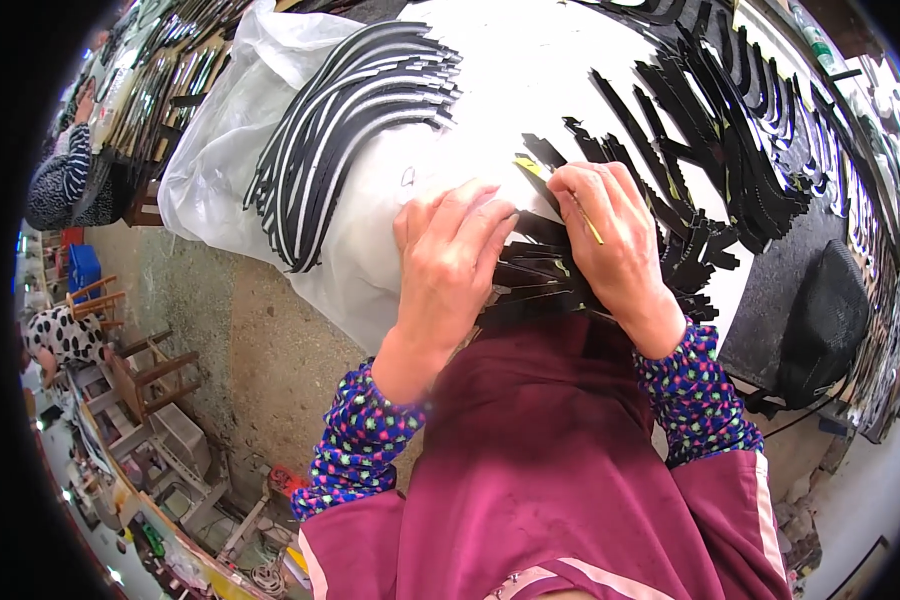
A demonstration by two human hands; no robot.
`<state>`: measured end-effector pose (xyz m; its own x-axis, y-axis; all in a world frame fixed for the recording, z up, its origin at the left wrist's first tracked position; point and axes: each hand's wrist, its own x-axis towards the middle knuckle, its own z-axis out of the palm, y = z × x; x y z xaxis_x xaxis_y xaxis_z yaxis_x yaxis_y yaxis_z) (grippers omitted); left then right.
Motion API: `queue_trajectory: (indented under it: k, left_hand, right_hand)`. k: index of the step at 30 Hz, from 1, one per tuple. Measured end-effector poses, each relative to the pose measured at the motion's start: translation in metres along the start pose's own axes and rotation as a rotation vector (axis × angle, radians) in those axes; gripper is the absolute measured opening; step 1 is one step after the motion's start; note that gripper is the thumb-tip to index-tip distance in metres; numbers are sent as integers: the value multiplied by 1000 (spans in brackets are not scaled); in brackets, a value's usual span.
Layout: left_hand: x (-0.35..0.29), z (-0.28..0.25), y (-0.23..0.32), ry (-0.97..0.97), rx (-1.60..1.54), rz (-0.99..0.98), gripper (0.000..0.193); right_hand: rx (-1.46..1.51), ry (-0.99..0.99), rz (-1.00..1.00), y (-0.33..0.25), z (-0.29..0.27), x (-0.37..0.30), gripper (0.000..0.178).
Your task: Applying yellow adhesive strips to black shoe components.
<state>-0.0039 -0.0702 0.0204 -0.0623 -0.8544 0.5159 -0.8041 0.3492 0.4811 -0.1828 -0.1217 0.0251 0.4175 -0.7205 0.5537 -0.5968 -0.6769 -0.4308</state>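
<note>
We see curved strips (355, 130) far left on the white table (530, 60); across the floor (270, 320), left, sits a blue bin (85, 268) (contents hidden). Near side: our right hand (610, 235) pinches a yellow-marked strip (532, 170); our left hand (445, 260) curls, its grip unclear.

L hand (448, 255) + R hand (615, 240) at blk strips (537, 268) nr wht worktop (520, 80) edge

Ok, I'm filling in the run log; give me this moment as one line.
left hand: fingers curled, at black strips | right hand: over same strips | exact grip: unclear | curved strips: piled ahead, left
</note>
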Motion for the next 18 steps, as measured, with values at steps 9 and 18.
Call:
queue_trajectory:
  k: [9,18]
  left_hand:
    - [65,8,-7,-277,-136,279,42]
    - [139,26,-17,-893,-223,520,71]
  right_hand:
    - [248,416,446,4,-27,-1,9]
    - [-553,338,302,55,-142,-121,18]
